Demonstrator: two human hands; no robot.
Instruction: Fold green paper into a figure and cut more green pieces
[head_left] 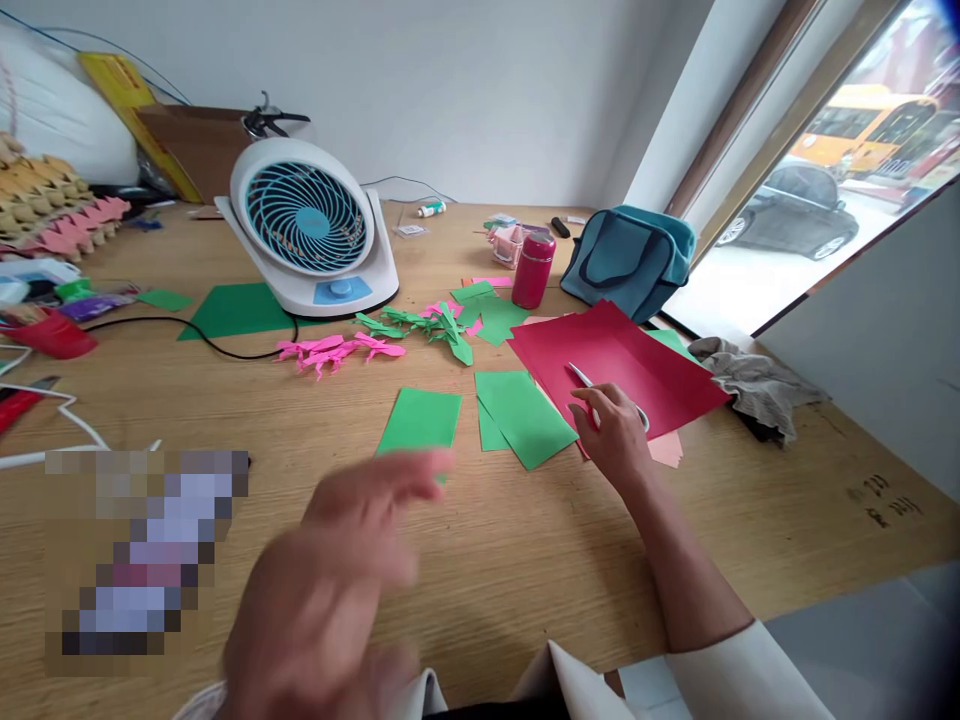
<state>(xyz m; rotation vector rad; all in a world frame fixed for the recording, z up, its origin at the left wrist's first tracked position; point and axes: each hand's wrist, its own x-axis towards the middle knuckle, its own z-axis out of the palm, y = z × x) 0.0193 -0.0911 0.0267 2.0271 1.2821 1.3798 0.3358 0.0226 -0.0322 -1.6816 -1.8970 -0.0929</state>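
Observation:
Over a stack of red paper (pixel 630 350), my right hand (pixel 616 428) has its fingers curled around the handles of a pair of scissors (pixel 580 376). The blades point up and to the left, and the hand hides part of the handles. My left hand (pixel 322 580) is raised in the foreground, smeared by motion, with its fingers stretched out and nothing visible in them. Just beyond its fingertips lies a green paper rectangle (pixel 420 418). Two overlapping green sheets (pixel 525 415) rest between the hands.
Pink paper cutouts (pixel 330 352) and green paper cutouts (pixel 450 330) lie before a white fan (pixel 311 225). A red flask (pixel 534 270) and a blue bag (pixel 630 260) stand behind the red paper. At right lies a grey cloth (pixel 757 380); at left, a red container (pixel 52 330).

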